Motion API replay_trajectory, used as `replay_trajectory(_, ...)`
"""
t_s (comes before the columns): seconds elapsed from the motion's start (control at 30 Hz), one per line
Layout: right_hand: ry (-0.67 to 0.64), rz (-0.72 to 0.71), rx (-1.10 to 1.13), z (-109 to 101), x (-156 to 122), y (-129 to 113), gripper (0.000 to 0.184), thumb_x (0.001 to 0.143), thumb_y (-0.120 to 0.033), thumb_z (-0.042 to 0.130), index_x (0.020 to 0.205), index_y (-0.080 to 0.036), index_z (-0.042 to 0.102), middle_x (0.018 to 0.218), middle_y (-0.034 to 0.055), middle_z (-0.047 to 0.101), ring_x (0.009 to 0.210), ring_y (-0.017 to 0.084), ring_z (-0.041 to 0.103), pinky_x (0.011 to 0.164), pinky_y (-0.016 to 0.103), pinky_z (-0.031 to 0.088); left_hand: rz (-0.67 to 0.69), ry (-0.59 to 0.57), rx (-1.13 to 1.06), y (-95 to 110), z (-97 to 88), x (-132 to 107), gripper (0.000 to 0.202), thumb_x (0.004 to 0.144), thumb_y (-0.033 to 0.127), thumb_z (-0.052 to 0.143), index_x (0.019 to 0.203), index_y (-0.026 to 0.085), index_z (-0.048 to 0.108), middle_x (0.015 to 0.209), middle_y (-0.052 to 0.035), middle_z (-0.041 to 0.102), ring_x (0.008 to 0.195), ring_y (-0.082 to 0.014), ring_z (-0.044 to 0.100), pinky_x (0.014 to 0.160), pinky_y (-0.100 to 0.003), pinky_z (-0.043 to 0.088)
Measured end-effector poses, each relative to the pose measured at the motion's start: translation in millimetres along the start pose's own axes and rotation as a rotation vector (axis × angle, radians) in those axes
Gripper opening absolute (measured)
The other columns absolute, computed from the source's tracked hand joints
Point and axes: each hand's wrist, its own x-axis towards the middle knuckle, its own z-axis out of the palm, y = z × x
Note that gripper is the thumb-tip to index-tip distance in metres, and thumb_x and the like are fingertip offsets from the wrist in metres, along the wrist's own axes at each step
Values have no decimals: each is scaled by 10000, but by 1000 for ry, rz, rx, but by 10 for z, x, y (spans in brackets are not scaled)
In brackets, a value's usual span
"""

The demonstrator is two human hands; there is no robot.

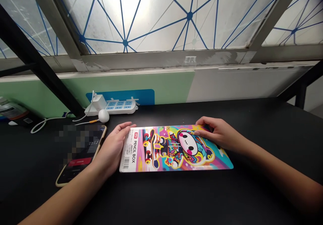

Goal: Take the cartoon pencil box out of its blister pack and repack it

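While both hands remain in contact with it, the flat pencil box (174, 150) lies on the black table (176, 198), roughly mid-width and well in from the far edge, with its long side running left to right. Its printed face carries a skateboarding cartoon figure, and a barcode label sits at its left end. The left hand (111, 147) stands at that end, fingers and thumb spread apart, the fingertips against the box's far left corner; no clamp is observed. The right hand (217, 133) lies at the far right edge, thumb on the printed face and fingers passing behind the edge; whether it is clamped cannot be determined. A smartphone (80, 154) in a gold-edged case, its screen partly blurred, lies just left of the box, under the left wrist. Near the far edge at left stand a white power strip (111, 106) and a white ball-shaped object (103, 116) with a thin cable.
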Motion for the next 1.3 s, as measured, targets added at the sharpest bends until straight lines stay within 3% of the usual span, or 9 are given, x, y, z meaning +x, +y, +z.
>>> replay_trajectory(0.1,102,-104,-72,-33,-24,-18,415,796,-636,739,859,-234,658,765,17,683,653,186,592,545,290,462,9,-26,-11,-9,-6,-28,66,1004,212,590,1016,178,644,1061,-117,771,749,-207,774,589,-291,635)
replay_trajectory(0.23,257,-287,-208,-77,-84,-87,371,837,-596,733,827,-243,620,689,-14,574,570,152,475,499,288,402,129,-51,-71,-16,-23,-98,85,996,278,635,972,198,646,1163,-74,758,861,-185,763,696,-288,643)
replay_trajectory(0.37,386,-494,-250,-61,-181,-179,281,866,-478,763,850,-257,590,748,0,595,603,163,526,507,296,430,335,-77,-99,-17,-45,-155,252,917,421,753,984,199,655,1286,-59,718,1025,-181,723,815,-267,622)
replay_trajectory(0.57,494,-630,-317,19,-296,-240,267,887,-332,773,852,-263,518,774,-16,606,633,145,590,539,267,472,491,-74,-69,18,-66,-131,308,979,497,641,926,194,640,1118,-57,741,976,-169,692,844,-258,585)
replay_trajectory(0.77,310,-667,-340,55,-325,-242,300,900,-336,750,849,-258,465,887,-1,581,640,118,573,518,233,456,536,-120,44,139,-139,-122,281,1026,388,532,813,221,607,866,-7,679,829,-169,635,770,-275,559)
replay_trajectory(0.9,149,-542,-237,10,-338,-289,372,874,-314,747,1164,-267,520,1096,50,576,709,131,638,574,247,537,533,-203,300,208,-216,-99,281,1018,450,555,884,218,640,901,-13,682,852,-155,624,766,-231,518)
replay_trajectory(1.0,7,-457,-300,-26,-345,-309,536,825,-213,728,1314,-288,523,1240,73,557,821,158,683,694,278,582,524,-321,552,185,-250,-110,226,1003,462,591,1124,271,601,1020,-20,697,969,-184,649,825,-267,528)
replay_trajectory(1.13,-155,-405,-393,22,-355,-293,758,744,-83,648,1442,-314,468,1361,86,503,915,176,698,810,306,579,604,-476,1052,73,-223,-156,561,948,471,665,1442,338,436,1401,-78,592,1298,-290,551,1074,-455,466)
replay_trajectory(1.3,-216,-375,-439,107,-397,-298,838,741,-72,610,1506,-338,398,1451,92,449,1002,202,684,853,316,574,722,-554,1433,33,-187,-154,687,902,500,696,1509,298,445,1553,-110,486,1430,-364,436,1174,-563,371)
